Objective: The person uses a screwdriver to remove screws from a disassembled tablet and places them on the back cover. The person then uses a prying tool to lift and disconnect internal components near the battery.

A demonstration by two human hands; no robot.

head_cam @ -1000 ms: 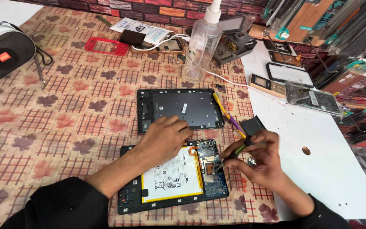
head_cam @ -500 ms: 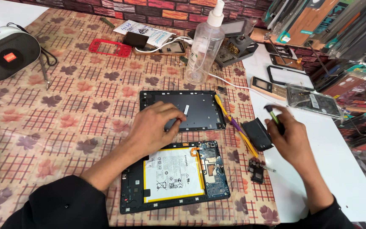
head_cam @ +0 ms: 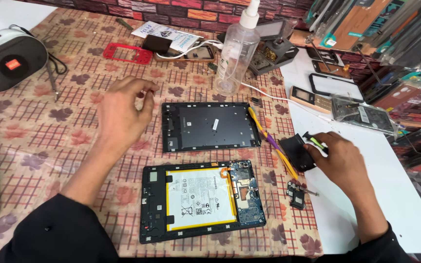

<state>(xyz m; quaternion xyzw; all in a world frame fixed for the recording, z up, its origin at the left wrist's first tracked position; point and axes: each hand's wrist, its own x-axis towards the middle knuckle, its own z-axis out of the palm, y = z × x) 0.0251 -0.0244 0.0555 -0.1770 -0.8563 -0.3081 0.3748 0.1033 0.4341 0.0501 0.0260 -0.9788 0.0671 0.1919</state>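
My right fingers are curled around a small green-tipped tool, its tip resting on a small black block lying on the white mat; the right hand lies low over it. My left fingers are loose and grasp nothing, the left hand hovering above the patterned surface, just left of the dark back cover. The opened tablet, with battery and circuit board exposed, lies near me between both arms. A yellow and purple pry stick lies between cover and block.
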